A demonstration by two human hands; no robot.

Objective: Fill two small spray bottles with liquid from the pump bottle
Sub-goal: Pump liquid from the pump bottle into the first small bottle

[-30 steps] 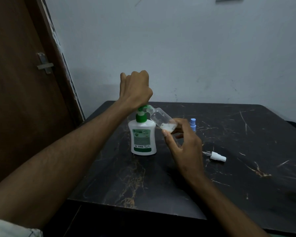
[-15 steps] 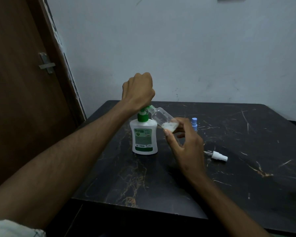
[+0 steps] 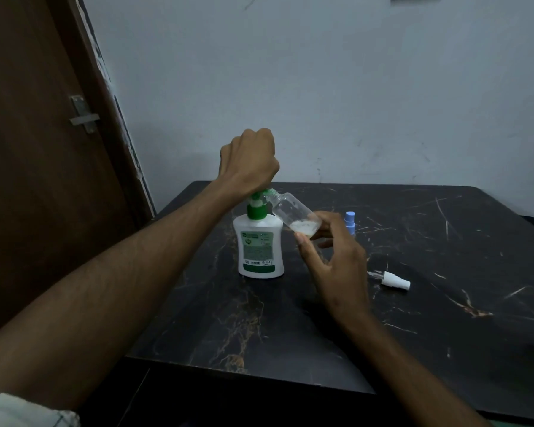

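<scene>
The black marbled table [image 3: 444, 303] runs out of view on the right, and its near edge falls into shadow beneath the forearms. The light is dim, so the print on the pump bottle's label cannot be read. The left hand [image 3: 247, 161] covers the top of the green pump head, so only the spout and collar show below the fist; the fingers themselves are turned away and hidden. A blue-capped bottle [image 3: 349, 221] stands just beyond the right hand [image 3: 333, 257], its body mostly concealed by the fingers.

The pump bottle [image 3: 261, 248] is white with a green collar and a green-and-white label, standing upright directly under the left hand. The clear spray bottle [image 3: 293, 214] has no cap on it and is held tilted, its neck raised to the pump spout and its base lower toward the right hand; a little white liquid pools in the lower end.

The left hand is closed into a fist on the pump head. The right hand pinches the base of the clear bottle between thumb and fingertips, the fingers only partly bent. A white spray cap [image 3: 395, 280] with its dip tube lies flat on the table, just right of the right hand.
</scene>
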